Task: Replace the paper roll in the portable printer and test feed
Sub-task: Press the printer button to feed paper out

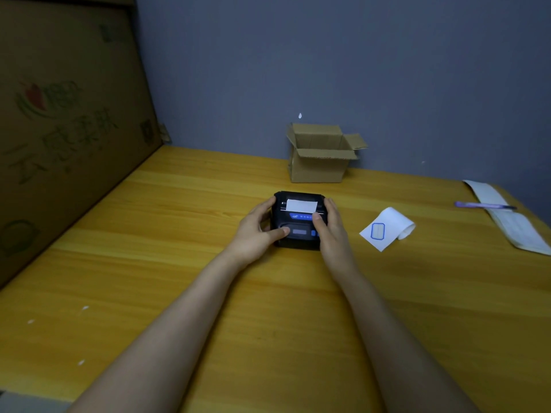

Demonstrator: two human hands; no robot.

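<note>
A small black portable printer [298, 231] sits on the yellow wooden table [185, 263], lid closed, with a short white paper strip [301, 205] sticking out of its slot. My left hand [256, 231] grips the printer's left side, thumb resting on its front top. My right hand [331, 228] holds the right side, with its thumb pressed on the blue button strip. A loose white paper roll [387, 226], partly unrolled with a blue rectangle printed on it, lies on the table to the right, apart from both hands.
An open small cardboard box [320, 162] stands behind the printer against the grey wall. A large cardboard sheet [65, 120] leans along the left edge. At the far right lie a long paper strip [512, 225] and a purple pen [483, 205].
</note>
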